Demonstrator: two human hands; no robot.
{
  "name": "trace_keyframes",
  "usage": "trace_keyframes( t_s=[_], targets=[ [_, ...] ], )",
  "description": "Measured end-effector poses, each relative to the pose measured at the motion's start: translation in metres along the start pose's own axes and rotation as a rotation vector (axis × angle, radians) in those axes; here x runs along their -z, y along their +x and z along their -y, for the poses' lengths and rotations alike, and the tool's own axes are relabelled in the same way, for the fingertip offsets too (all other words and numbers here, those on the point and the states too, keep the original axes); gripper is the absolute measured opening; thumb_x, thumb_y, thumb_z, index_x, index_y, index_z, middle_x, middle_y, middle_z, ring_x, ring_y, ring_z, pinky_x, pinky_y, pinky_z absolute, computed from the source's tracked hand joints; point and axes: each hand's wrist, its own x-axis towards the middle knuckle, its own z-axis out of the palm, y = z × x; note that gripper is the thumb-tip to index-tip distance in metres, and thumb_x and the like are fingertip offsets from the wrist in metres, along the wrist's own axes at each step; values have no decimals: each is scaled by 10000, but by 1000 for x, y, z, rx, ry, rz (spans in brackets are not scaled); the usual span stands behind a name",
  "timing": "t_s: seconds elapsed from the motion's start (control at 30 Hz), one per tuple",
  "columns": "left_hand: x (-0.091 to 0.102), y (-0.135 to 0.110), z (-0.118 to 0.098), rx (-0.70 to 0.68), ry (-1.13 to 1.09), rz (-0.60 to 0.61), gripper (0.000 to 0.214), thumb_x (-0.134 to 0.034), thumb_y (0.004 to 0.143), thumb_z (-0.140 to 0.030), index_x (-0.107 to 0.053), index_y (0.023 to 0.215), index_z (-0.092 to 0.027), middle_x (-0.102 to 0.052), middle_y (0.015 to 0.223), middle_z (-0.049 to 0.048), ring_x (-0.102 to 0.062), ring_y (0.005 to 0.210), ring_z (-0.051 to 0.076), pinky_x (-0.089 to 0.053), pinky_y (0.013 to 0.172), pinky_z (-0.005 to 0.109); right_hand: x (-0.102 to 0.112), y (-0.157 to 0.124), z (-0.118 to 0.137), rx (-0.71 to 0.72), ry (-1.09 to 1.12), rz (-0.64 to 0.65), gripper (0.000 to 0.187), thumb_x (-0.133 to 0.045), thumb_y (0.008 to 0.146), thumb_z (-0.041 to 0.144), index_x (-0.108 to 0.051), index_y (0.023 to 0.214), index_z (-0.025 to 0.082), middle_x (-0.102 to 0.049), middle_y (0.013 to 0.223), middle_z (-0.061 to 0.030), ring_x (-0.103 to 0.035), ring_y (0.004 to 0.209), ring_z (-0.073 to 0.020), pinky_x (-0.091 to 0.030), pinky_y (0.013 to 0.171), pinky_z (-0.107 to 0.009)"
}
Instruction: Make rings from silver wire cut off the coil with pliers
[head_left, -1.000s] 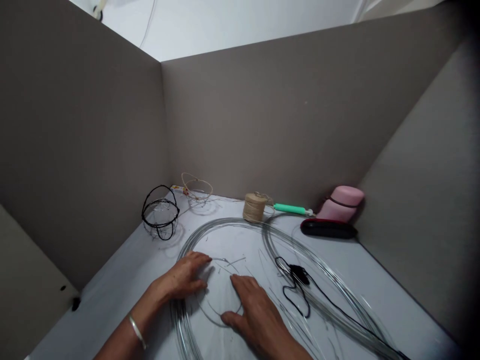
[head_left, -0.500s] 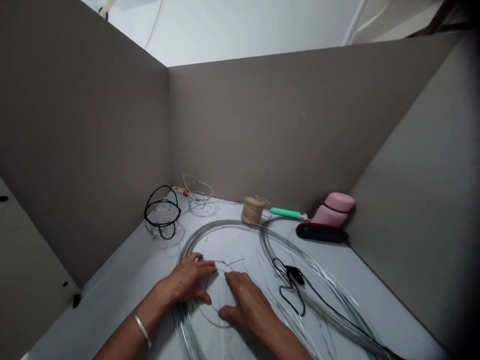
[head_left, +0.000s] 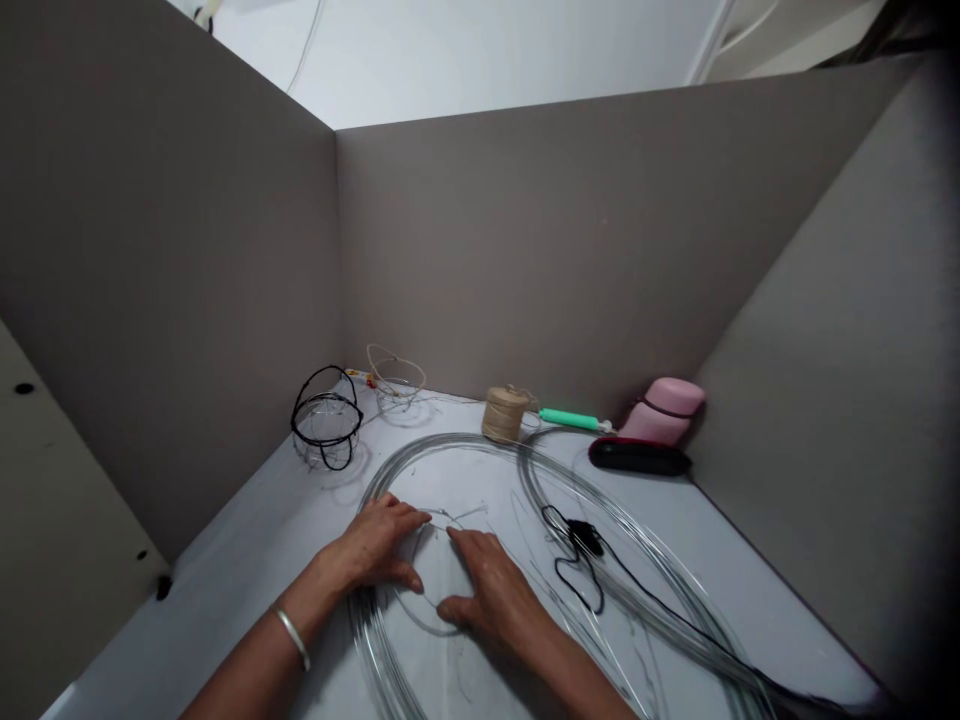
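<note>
On the white table, a small ring of thin wire [head_left: 429, 630] lies inside a large coil of silvery wire [head_left: 401, 458]. My left hand [head_left: 377, 545] rests at the ring's left side and partly over the coil, thumb and fingers apart. At the ring's right side is my right hand [head_left: 491, 592], its thumb and fingertips spread and touching or very close to the wire. The ring's top, where a twisted joint and a loose wire end show, lies between my fingertips. Parts of the ring are hidden under both hands.
Black cord [head_left: 585, 540] lies across the coil at right. Along the back stand a twine spool [head_left: 504, 414], a green-handled tool [head_left: 568, 419], a pink bottle [head_left: 664, 410] and a black case [head_left: 639, 457]. Black-wrapped [head_left: 327, 440] and twine-wrapped wire frames [head_left: 397, 378] sit at left. Grey partitions [head_left: 487, 260] enclose the table.
The view has shifted slightly, so everything on the table sits a little higher. Both hands keep nearly the same places on the ring.
</note>
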Motion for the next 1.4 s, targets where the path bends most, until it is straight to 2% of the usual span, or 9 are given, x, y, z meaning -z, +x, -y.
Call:
trace_keyframes(
  t_s=[0.13,0.27,0.67,0.8,0.93,1.0,1.17,1.3,1.4],
  targets=[
    [-3,0,4,-36,1,-35,853,-670,513,-563,-377,1255,-264,-470,1237,64,-384,1077,278,-302,903,391,-1,0,-3,15,69,-10,644,-630,531,153,-473,1153,94,-534,1065,-109,-446,981,-232,-355,855,-307],
    [-3,-1,5,-16,-16,-18,831,-654,531,-571,-380,1256,-271,-539,1157,51,-391,1061,274,-327,882,381,-3,1,-8,45,114,-20,672,-642,524,153,-458,1167,92,-523,1098,-112,-444,1002,-224,-347,870,-305],
    [-8,-5,0,38,-30,-43,751,-688,544,-503,-449,1212,-256,-586,1067,54,-432,1018,239,-345,858,340,-1,-1,-9,38,122,-18,685,-647,526,174,-444,1178,114,-494,1135,-112,-429,1048,-237,-344,902,-339],
    [-6,-7,-3,2,0,-13,603,-620,630,-511,-481,1174,-293,-579,1106,29,-430,1026,239,-327,861,355,4,-17,-27,-24,132,-136,565,-579,628,229,-439,1168,142,-427,1221,-114,-378,1123,-238,-304,949,-364],
    [-5,-9,-9,-14,62,23,475,-571,681,-507,-526,1112,-314,-566,1133,19,-442,1007,241,-325,831,364,9,-35,-34,-81,104,-200,353,-512,694,238,-520,1037,159,-527,1040,-86,-466,975,-219,-371,858,-343],
    [-4,-12,-14,10,78,14,446,-582,690,-470,-525,1099,-301,-585,1091,17,-452,986,235,-327,813,355,10,-39,-29,-62,86,-174,333,-538,669,227,-544,997,169,-532,993,-70,-466,940,-211,-377,832,-326],
    [-3,-17,-24,59,97,20,383,-581,713,-400,-511,1068,-276,-597,1004,13,-449,993,221,-307,835,335,11,-33,-12,-100,-43,-59,688,-706,468,275,-505,1111,135,-444,1104,-118,-405,994,-268,-361,831,-359],
    [-3,-18,-27,85,123,13,358,-597,707,-346,-516,1049,-276,-596,1015,7,-440,1016,225,-302,854,340,17,-22,-14,-103,-61,12,536,-692,508,346,-562,997,170,-465,972,-73,-433,910,-234,-376,765,-331],
    [-5,-19,-26,86,129,12,425,-617,689,-314,-496,1094,-270,-573,1089,16,-444,1026,226,-306,871,350,21,-17,-19,-90,-73,57,450,-690,518,354,-577,920,187,-461,933,-52,-447,881,-220,-380,708,-302]
  ],
)
